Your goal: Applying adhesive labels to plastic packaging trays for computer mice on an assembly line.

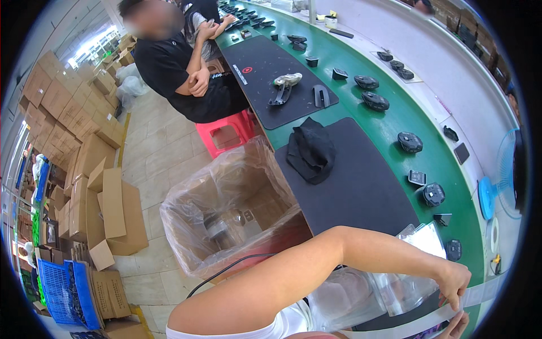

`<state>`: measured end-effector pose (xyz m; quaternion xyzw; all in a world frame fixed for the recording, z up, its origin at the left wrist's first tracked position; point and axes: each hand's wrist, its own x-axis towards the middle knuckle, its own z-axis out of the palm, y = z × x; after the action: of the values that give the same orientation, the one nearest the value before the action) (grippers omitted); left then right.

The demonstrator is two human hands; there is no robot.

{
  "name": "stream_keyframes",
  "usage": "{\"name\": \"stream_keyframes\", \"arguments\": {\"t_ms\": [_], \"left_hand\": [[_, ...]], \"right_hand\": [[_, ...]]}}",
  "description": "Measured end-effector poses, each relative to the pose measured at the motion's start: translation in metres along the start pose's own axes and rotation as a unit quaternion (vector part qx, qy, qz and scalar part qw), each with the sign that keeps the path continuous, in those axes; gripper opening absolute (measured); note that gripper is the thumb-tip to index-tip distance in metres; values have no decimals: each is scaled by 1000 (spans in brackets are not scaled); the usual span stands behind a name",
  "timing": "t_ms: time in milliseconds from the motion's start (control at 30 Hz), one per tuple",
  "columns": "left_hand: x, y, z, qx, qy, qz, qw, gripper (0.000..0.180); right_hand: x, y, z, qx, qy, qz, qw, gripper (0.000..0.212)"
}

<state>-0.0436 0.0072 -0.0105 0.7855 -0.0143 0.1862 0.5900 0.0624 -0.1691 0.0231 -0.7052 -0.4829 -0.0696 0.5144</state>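
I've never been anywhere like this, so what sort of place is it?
Probably a factory assembly or packing area: black parts line a long green workbench, and cardboard boxes are stacked high across the aisle.

Strip (480,292): translucent plastic look, smooth, soft sheen. Flat bags (398,291): clear plastic, glossy, crinkled. Tabletop (389,127): smooth, glossy green coating. Near mat (358,189): matt, rubber-like, fine even surface. Far mat (265,68): similarly matt, flecked with pale specks. Rag (310,151): soft black cloth, matt, wrinkled. Bin liner (195,195): thin clear plastic film, shiny, creased. Stool (244,125): smooth pink-red plastic, slight gloss. Open carton (131,217): matt brown cardboard. Crate (52,291): hard blue plastic, perforated. Black housing (410,142): hard plastic, satin highlights. Floor (164,150): smooth tile, faint sheen.
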Motion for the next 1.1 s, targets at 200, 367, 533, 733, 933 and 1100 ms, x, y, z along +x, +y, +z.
{"name": "stream_keyframes", "arguments": {"t_ms": [200,367,533,733,933,1100], "left_hand": [[-1,-1,-2,8,6,-5,1000,32],[-4,-2,-5,0,7,5,1000,32],[-4,-6,-5,-22,12,4,1000,32],[-18,11,-15,5,27,-14,1000,45],[-16,16,-14,-39,51,-71,995,57],[-7,7,-3,-10,29,-78,996,56]], "right_hand": [[0,-3,3,7,-3,-1,1000,24],[-1,-2,7,-9,4,-24,1000,24],[-2,-3,8,-1,6,-7,1000,24],[-3,-8,15,-22,34,-30,999,22],[-6,-1,5,-14,64,-61,996,22],[-35,3,-3,12,132,-50,990,22]]}}
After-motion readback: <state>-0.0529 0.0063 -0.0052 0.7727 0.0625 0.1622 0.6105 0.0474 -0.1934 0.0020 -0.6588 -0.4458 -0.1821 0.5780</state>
